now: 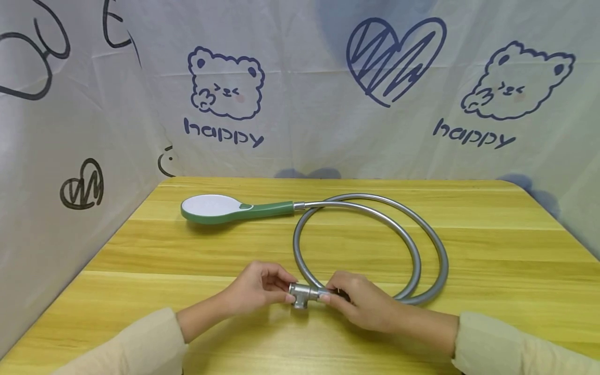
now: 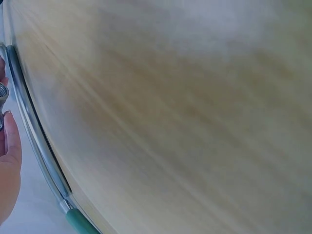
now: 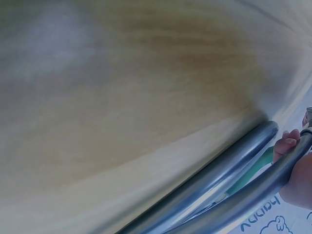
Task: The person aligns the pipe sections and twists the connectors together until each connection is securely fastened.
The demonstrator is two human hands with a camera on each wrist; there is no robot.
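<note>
A small chrome T-shaped pipe fitting (image 1: pixel 301 292) is between the two hands near the front of the table, its short branch pointing toward me. My left hand (image 1: pixel 257 287) pinches the fitting's left end between thumb and fingers. With thumb and fingers, my right hand (image 1: pixel 364 302) grips the end of a grey metal shower hose (image 1: pixel 442 255), right up against the fitting's right side. The hose loops behind the right hand. Its other end joins a green handheld shower head (image 1: pixel 267 209), which lies with its white face up. In the left wrist view the fitting (image 2: pixel 3 92) shows a threaded opening.
Everything is on a yellow wood-grain table (image 1: pixel 154 291). White cloth (image 1: pixel 309 104) with blue drawings hangs behind the table and along its left and right sides. The hose coil covers the table's centre right, and the shower head lies toward the back left.
</note>
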